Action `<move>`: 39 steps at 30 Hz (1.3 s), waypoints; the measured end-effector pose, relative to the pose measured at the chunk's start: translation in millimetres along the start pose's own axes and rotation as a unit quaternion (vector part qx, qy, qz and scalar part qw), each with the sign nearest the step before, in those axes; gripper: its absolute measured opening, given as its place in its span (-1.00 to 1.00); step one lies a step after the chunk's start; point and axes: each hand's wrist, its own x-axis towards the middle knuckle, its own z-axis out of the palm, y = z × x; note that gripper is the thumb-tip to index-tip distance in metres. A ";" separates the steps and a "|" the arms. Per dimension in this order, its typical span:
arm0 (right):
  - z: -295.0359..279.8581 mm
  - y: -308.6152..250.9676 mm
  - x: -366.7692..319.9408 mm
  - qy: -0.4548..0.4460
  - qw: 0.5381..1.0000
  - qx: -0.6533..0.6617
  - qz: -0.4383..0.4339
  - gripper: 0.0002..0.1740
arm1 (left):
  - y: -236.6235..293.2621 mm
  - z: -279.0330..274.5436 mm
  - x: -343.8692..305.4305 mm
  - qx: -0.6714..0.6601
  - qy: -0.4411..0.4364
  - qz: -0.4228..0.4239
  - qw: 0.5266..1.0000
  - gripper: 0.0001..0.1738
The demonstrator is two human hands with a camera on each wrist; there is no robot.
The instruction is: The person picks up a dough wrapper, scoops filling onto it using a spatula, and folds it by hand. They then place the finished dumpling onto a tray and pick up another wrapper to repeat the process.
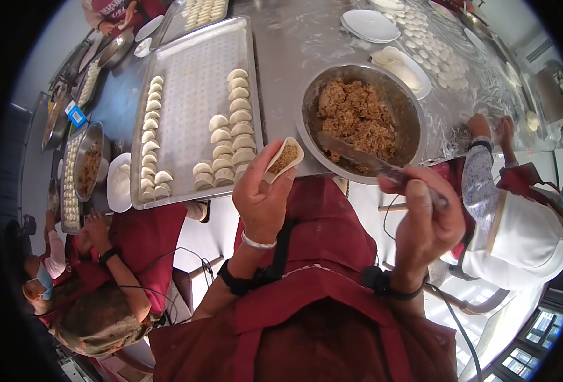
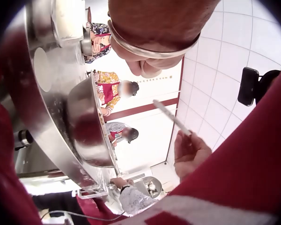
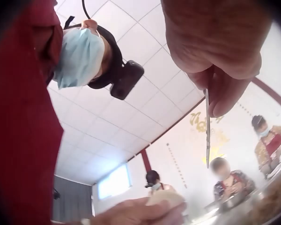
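While the left hand (image 1: 263, 207) sits at centre frame with its fingers curled round a wrapper (image 1: 299, 151), the right hand (image 1: 427, 219), right of centre, has its fingers clamped on the handle of a flat spreader (image 1: 358, 155). Wrapper is folded up round a lump of filling (image 1: 285, 159), probably so none spills. Spreader blade lies over the bowl (image 1: 408, 121) of meat mix (image 1: 358, 114), upper centre-right; bowl at table's near edge, likely for short reach. Left of centre, 1 big tray (image 1: 195, 121) has dumplings (image 1: 241, 114) in lines along both long sides, presumably lined up to save space. Beyond bowl: white dish (image 1: 425, 84), stacked plates (image 1: 370, 27), scattered dough rounds (image 1: 431, 54), upper right. Far upper left: 1 person (image 1: 111, 16) beside another bowl.
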 end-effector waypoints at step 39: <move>80.5 8.2 -27.9 -0.293 0.900 -0.137 -0.292 -0.74 | -16.8 -40.1 12.0 0.133 0.070 0.002 0.989 -0.47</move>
